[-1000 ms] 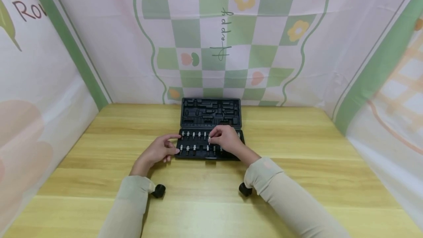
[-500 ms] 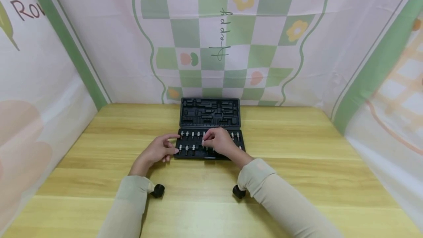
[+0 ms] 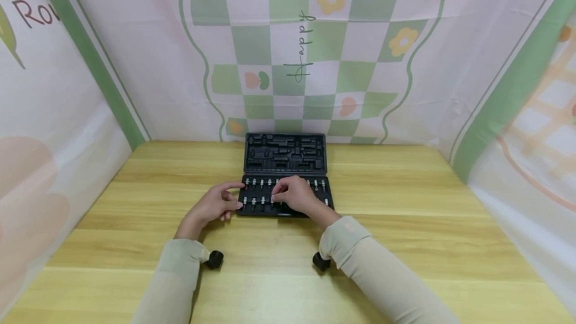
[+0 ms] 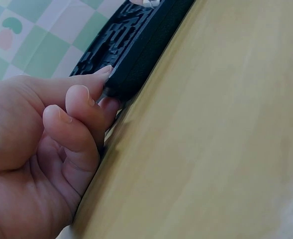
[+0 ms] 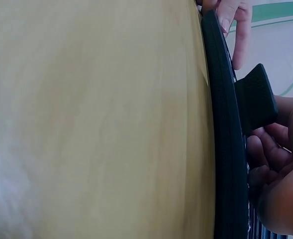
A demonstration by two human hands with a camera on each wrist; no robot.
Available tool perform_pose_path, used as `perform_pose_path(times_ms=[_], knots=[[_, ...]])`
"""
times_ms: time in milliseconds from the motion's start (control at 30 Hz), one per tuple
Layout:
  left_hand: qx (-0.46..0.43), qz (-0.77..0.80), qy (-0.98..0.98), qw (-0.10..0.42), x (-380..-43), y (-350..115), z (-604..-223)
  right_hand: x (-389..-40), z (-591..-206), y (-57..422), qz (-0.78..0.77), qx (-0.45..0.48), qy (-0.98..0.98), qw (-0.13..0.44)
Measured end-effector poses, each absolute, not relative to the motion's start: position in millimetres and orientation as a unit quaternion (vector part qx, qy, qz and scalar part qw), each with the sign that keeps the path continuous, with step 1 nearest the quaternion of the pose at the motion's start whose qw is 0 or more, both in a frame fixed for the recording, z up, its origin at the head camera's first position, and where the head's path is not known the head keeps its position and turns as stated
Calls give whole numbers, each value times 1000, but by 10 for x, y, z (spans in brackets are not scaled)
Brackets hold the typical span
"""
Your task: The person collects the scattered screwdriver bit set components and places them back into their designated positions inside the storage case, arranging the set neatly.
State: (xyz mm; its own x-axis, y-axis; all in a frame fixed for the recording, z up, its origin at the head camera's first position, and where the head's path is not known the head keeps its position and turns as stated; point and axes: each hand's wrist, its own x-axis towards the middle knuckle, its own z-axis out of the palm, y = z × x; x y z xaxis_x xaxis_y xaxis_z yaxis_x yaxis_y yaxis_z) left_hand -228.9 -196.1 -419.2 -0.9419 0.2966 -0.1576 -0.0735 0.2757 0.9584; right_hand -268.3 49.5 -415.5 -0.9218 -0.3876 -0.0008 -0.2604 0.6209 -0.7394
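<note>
A black plastic case (image 3: pixel 240 209) lies unfolded on the table, its moulded lid (image 3: pixel 285 164) at the back. Silver-topped bit sockets (image 3: pixel 254 201) with dark shafts stand in two rows in the front half. My left hand (image 3: pixel 216 203) holds the case's left side, index finger towards the back and thumb (image 4: pixel 99 78) on the front corner. Other fingers curl below that corner in the left wrist view. My right hand (image 3: pixel 294 195) pinches a small bit socket (image 3: pixel 272 200) over the front row, just right of the three leftmost ones. The hand hides sockets behind it.
The wooden table (image 3: pixel 382 264) reaches to a patterned cloth backdrop (image 3: pixel 288 39), with cloth on both sides too. A latch tab (image 5: pixel 258 99) sticks out from the case's front edge. Black wrist cameras (image 3: pixel 215 259) hang under both cuffs.
My right hand has moved left and slightly towards the front with the bit socket, from the back row to the front row's gap. My left hand stays at the case's side.
</note>
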Motion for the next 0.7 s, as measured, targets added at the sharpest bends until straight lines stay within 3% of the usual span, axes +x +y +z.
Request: perform_pose_path(times_ms=[300, 700], knots=[[70, 598, 784, 154, -2242, -1942, -4112, -2683, -4168, 482, -376, -190, 903, 77], [64, 595, 787, 150, -2399, -2008, -4396, -2696, -4128, 459, -357, -181, 911, 94]])
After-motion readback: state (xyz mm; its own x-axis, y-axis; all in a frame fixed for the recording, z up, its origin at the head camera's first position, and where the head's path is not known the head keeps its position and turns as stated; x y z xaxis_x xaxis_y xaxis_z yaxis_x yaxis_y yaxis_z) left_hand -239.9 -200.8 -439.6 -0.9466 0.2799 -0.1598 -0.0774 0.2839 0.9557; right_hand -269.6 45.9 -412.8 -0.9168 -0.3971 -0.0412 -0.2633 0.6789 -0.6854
